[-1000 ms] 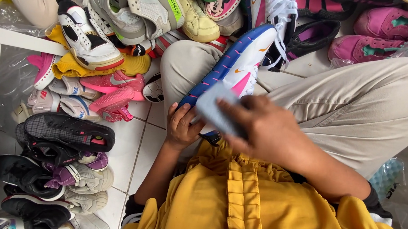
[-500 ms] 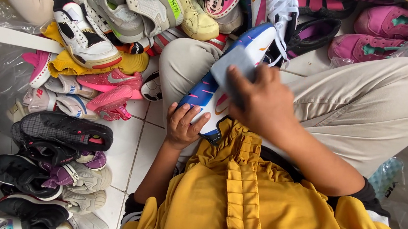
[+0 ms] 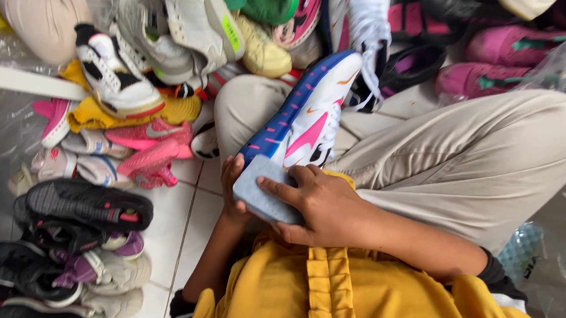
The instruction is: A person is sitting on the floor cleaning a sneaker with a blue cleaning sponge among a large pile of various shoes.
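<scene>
A blue, white and pink sneaker [image 3: 306, 117] lies sole-side left across my lap, its toe pointing away from me. My left hand [image 3: 231, 182] grips its heel from underneath; only the fingers and wrist show. My right hand [image 3: 323, 206] presses a grey-blue sponge block [image 3: 260, 191] against the heel end of the sneaker. I sit cross-legged in beige trousers and a yellow top.
A heap of mixed sneakers [image 3: 172, 29] fills the floor ahead and to the left, with dark pairs [image 3: 77, 207] lined up on the white tiles. Pink shoes [image 3: 484, 80] and crumpled clear plastic bags [image 3: 550, 267] lie on the right. A white shelf edge [image 3: 6, 80] runs at left.
My right hand has slid the sponge from the shoe's upper middle down to its heel end. The sneaker has stayed on my lap, held by my left hand.
</scene>
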